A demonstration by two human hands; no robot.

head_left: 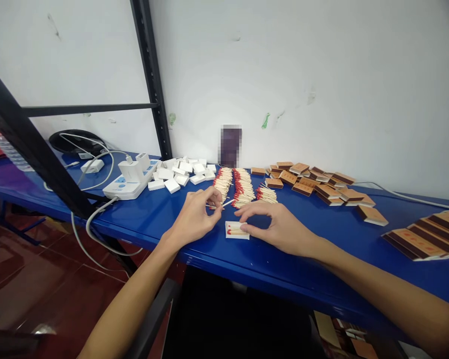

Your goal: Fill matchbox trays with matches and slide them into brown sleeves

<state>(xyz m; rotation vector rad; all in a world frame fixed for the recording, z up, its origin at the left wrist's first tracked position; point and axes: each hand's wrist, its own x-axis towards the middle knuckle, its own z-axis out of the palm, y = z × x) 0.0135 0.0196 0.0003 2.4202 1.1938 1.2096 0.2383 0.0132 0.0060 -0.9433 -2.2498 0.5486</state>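
Note:
My left hand (202,214) pinches a matchstick (228,202) near the front of the match piles. My right hand (269,222) is at the right end of a small white tray (237,237), its thumb and fingers curved apart over the tray's edge. A few red-tipped matches lie inside that tray. Behind my hands are piles of red-headed matches: one at the left (224,180), a long one in the middle (243,187) and a smaller one at the right (266,194).
White trays (179,172) lie heaped at the left, beside a power strip (129,187) with cables. Brown matchbox sleeves (314,182) are scattered at the right, with a larger stack (430,234) nearer. A black metal frame (41,154) stands at the left of the blue table (209,254).

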